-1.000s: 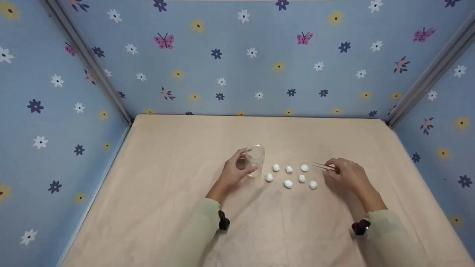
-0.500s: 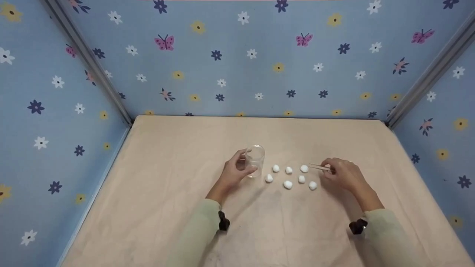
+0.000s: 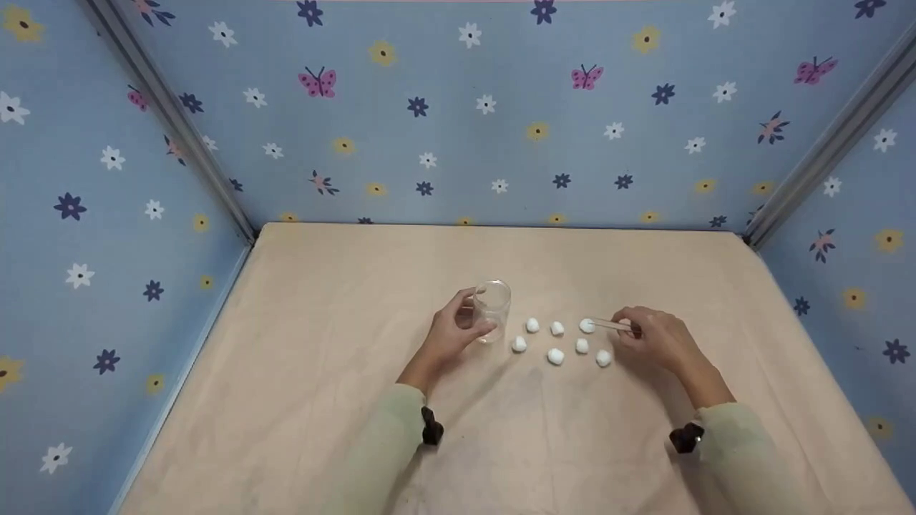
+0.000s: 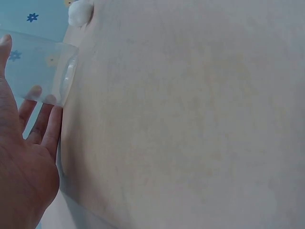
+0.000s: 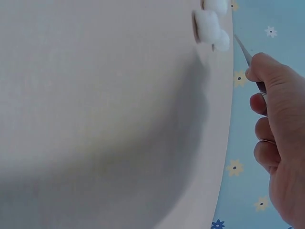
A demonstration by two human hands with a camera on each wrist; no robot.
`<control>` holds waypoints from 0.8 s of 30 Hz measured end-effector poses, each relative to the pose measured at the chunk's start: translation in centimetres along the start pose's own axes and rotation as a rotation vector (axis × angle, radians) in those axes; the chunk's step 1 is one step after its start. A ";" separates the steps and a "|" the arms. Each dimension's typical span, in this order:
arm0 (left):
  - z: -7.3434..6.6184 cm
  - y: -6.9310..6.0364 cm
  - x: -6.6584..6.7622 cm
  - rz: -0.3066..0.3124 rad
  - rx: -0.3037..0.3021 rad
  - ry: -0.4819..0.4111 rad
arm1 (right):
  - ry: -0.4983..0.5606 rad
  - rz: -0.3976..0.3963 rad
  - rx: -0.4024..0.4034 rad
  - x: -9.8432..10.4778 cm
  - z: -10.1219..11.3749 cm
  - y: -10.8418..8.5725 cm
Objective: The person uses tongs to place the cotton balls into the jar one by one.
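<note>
My left hand (image 3: pixel 451 330) grips a clear, see-through cup (image 3: pixel 494 304) that stands upright on the table, thumb on the near side and fingers round the back. In the left wrist view the cup (image 4: pixel 33 67) shows between thumb and fingers. My right hand (image 3: pixel 662 336) pinches a pair of metal tweezers (image 3: pixel 608 324), seen also as tweezers (image 5: pixel 244 48) in the right wrist view. Their tips are at the far right cotton ball (image 3: pixel 587 326); whether they squeeze it I cannot tell. Several other white cotton balls (image 3: pixel 556 356) lie in two loose rows between cup and right hand.
A beige cloth covers the table (image 3: pixel 343 286). Blue flowered panels (image 3: pixel 458 107) stand at the back and on both sides, joined by grey metal posts (image 3: pixel 837 136) at the corners.
My right hand has moved left with the tweezers, bringing their tips from beside the far right cotton ball onto it. The left hand and the cup stay in place.
</note>
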State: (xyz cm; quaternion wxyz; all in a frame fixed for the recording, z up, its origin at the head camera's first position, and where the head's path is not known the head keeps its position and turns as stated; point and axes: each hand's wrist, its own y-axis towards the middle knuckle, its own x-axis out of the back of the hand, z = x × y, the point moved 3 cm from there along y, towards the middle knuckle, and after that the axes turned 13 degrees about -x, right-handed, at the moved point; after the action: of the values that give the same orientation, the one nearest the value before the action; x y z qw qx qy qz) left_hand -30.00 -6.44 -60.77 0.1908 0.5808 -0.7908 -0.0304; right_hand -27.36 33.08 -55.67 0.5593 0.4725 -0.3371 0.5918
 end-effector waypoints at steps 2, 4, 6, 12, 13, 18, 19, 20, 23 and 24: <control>-0.1 0.0 0.0 -0.005 0.009 0.001 | 0.005 0.013 -0.006 -0.1 0.0 0.0; -0.2 0.1 -0.1 -0.011 0.009 0.005 | 0.008 0.030 -0.022 -0.3 -0.1 0.0; -0.2 0.1 -0.1 -0.016 0.010 0.010 | 0.008 0.047 -0.048 -0.6 -0.2 -0.1; -0.2 0.0 -0.1 -0.024 0.004 0.008 | -0.002 0.087 -0.107 -1.2 -0.2 -0.1; -0.2 0.0 -0.2 -0.025 0.003 0.005 | -0.003 0.091 -0.111 -1.2 -0.2 -0.1; -0.1 -0.1 -0.2 -0.030 0.004 -0.002 | 0.000 0.087 -0.108 -1.4 -0.2 -0.2; -0.1 -0.1 -0.2 -0.029 0.004 0.002 | 0.000 0.083 -0.102 -1.4 -0.3 -0.2; -0.1 -0.1 -0.2 -0.028 0.005 0.005 | 0.002 0.078 -0.095 -1.4 -0.2 -0.2; -0.1 0.0 -0.2 -0.024 0.009 0.009 | 0.007 0.068 -0.074 -1.4 -0.2 -0.2; -0.1 0.0 -0.1 -0.023 0.008 0.012 | 0.008 0.067 -0.071 -1.4 -0.1 -0.2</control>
State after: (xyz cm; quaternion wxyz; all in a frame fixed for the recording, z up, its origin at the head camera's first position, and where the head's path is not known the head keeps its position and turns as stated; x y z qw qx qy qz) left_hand -29.95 -6.30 -60.68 0.1927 0.5908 -0.7830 -0.0259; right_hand -27.30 32.73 -57.02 0.5568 0.4385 -0.3715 0.5998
